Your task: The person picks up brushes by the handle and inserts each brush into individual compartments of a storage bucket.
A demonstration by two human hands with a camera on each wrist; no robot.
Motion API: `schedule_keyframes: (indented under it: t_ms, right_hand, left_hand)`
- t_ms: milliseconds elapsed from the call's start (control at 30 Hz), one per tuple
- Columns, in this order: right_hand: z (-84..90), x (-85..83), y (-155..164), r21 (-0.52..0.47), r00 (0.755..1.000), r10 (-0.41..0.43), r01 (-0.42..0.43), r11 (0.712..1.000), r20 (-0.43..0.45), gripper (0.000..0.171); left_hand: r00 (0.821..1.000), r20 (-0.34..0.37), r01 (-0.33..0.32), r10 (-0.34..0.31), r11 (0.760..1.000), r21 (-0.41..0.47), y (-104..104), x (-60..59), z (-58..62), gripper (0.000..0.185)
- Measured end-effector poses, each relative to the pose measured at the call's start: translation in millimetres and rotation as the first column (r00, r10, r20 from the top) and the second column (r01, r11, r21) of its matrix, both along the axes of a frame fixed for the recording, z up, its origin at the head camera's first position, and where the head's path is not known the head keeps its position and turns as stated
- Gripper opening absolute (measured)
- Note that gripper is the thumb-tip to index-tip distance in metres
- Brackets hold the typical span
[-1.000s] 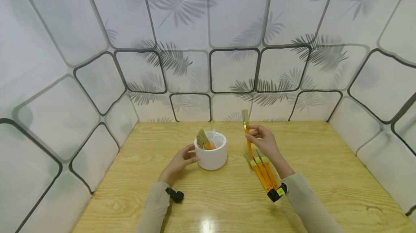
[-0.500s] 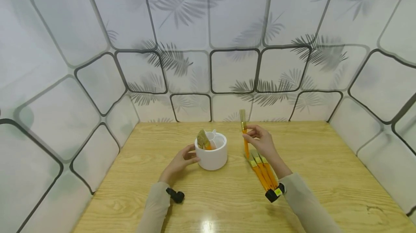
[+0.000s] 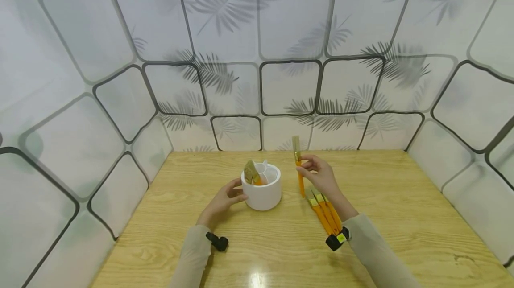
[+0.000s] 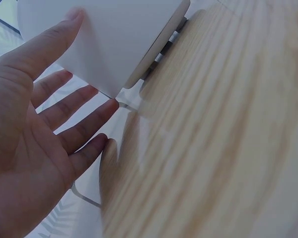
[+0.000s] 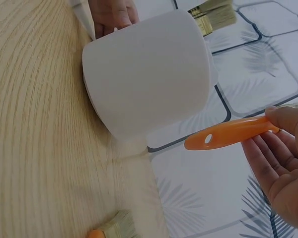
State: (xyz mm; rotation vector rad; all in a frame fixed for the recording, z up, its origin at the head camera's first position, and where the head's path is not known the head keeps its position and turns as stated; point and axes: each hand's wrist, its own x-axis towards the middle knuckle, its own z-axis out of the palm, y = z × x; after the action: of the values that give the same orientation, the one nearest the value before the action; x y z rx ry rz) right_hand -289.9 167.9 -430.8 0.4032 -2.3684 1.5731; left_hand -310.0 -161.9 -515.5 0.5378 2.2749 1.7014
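Right hand [image 3: 321,176]: grip pinches an orange-handled brush [image 3: 298,167] upright, bristles up, above the bench [image 3: 401,216], just right of the white cup [image 3: 263,192]. Left hand [image 3: 222,201]: grip released, straight fingers against the cup's side. Three brushes [image 3: 323,212] lie beside the right wrist.

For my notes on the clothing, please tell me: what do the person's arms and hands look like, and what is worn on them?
Both arms are covered by long beige sleeves that end at the wrists. The left hand and right hand are bare, with no gloves or rings visible. Each wrist carries a small black device; the right one bears a yellow-green mark.
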Motion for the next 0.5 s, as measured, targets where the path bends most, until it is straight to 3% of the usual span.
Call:
schedule_keyframes:
  t_ms: [233, 400, 500]
  right_hand:
    - [-0.1, -0.4, -3.6, -0.003, 0.997, 0.005, -0.005, 1.000, -0.076, 0.035]
    - [4.0, 0.1, -6.2, -0.014, 0.998, 0.010, -0.011, 1.000, -0.063, 0.036]
    - [17.2, 9.3, -10.5, -0.010, 0.998, 0.020, -0.020, 1.000, -0.052, 0.036]
  left_hand:
    - [1.000, -0.005, 0.011, -0.011, 1.000, 0.007, 0.4, 0.5, 1.3, 0.066]
    - [1.000, -0.001, 0.013, -0.013, 1.000, 0.016, 0.5, -0.5, 0.7, 0.065]
    - [1.000, 0.008, 0.017, -0.017, 0.999, 0.027, 1.1, 1.3, 4.0, 0.064]
